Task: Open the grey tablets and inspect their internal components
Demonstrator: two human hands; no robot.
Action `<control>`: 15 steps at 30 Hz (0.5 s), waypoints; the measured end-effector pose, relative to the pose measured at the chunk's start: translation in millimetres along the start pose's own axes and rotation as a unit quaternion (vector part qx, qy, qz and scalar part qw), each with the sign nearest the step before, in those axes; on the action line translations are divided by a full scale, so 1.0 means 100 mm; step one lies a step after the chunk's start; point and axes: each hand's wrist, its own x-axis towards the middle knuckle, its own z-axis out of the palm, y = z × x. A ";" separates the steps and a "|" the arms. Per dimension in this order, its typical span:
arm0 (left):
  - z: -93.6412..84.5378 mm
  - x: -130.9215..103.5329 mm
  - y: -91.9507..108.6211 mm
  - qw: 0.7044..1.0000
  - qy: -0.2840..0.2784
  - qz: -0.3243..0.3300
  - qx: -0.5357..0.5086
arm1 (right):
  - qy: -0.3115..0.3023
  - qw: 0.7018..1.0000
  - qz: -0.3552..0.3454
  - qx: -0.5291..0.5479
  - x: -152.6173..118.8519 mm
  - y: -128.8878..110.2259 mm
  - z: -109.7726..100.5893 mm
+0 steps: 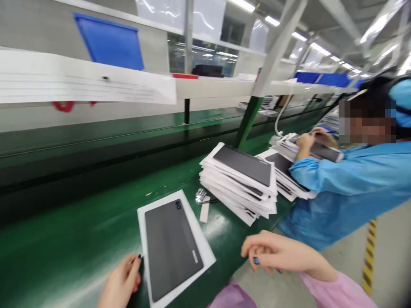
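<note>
A dark grey tablet-like panel (pixel 171 248) with a camera bump lies on a white sheet (pixel 205 253) on the green bench. Just left of the sheet's edge is my left hand (pixel 123 278), its fingers curled together; whatever they may hold is too small to make out. My right hand (pixel 276 252) hangs in the air right of the panel, past the bench edge, with bent fingers partly apart and nothing in it. A stack of similar panels with white sheets between them (pixel 239 184) stands beyond, between the panel and a co-worker.
At the right, a person in a blue smock (pixel 349 184) handles a panel over another stack (pixel 285 171). A small white strip (pixel 204 209) and a shiny metallic object (pixel 201 196) lie near the front stack. A slanted post (pixel 248 119) rises behind it.
</note>
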 end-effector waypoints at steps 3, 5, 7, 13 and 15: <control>0.01 -0.08 0.07 0.983 0.027 0.028 0.177 | 0.099 0.992 -0.021 -0.081 0.61 0.00 0.53; 0.05 -0.11 0.15 0.973 0.058 0.021 0.222 | 0.144 0.985 -0.025 -0.093 0.88 0.04 0.84; 0.09 -0.14 0.21 0.963 0.076 0.018 0.257 | 0.173 0.979 -0.036 -0.103 1.02 0.06 1.08; 0.14 -0.28 0.30 0.943 0.092 0.052 0.316 | 0.246 0.950 -0.084 -0.175 1.05 0.07 1.48; 0.15 -0.30 0.33 0.941 0.095 0.058 0.320 | 0.251 0.946 -0.090 -0.186 1.06 0.10 1.51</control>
